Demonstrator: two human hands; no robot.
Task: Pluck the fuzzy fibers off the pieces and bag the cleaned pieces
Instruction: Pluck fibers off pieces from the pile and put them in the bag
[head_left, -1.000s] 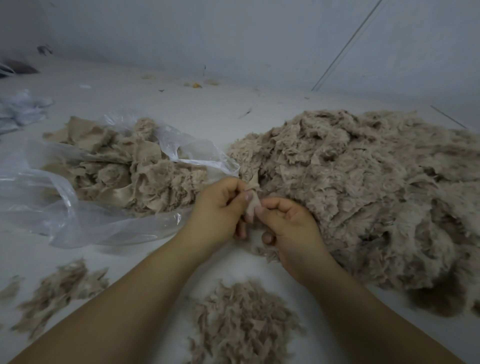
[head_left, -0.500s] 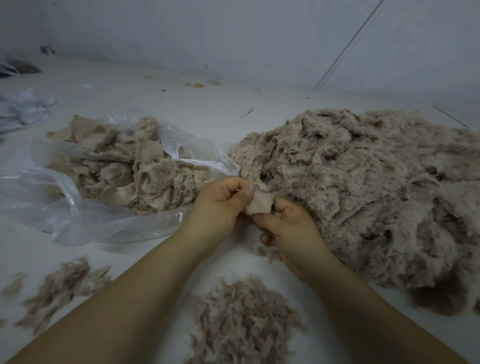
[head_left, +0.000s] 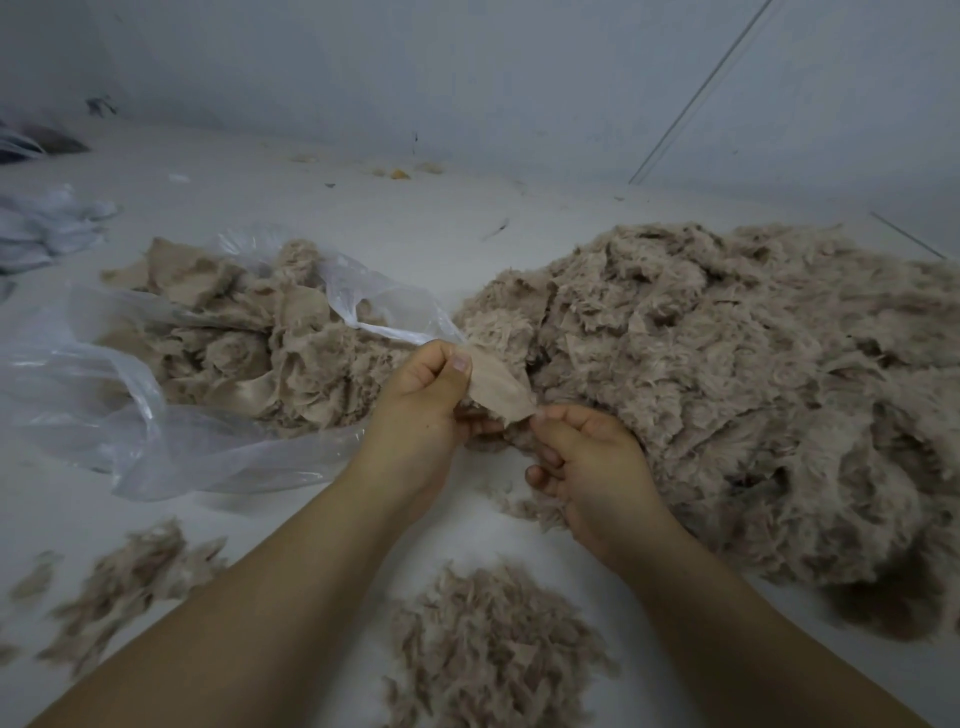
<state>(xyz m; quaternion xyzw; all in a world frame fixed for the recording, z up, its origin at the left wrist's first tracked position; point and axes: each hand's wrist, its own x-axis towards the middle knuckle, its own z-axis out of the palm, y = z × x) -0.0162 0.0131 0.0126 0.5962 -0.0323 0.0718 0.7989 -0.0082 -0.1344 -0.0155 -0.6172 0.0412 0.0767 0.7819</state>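
A small beige fabric piece (head_left: 496, 387) is stretched between both hands, its smooth backing facing up. My left hand (head_left: 423, 402) pinches its upper left edge between thumb and fingers. My right hand (head_left: 584, 462) pinches its lower right corner, fingers curled. A big heap of fuzzy beige pieces (head_left: 737, 374) lies to the right, touching my right hand. An open clear plastic bag (head_left: 135, 415) at the left holds several beige pieces (head_left: 249, 343).
Two loose piles of plucked fibers lie on the white surface, one in front of me (head_left: 493, 649) and one at the lower left (head_left: 130, 577). Crumpled white plastic (head_left: 47, 226) sits at the far left. A grey wall stands behind.
The piece has been turned and spread flatter between my hands. My left hand moved up a little and my right hand pulled slightly down and right.
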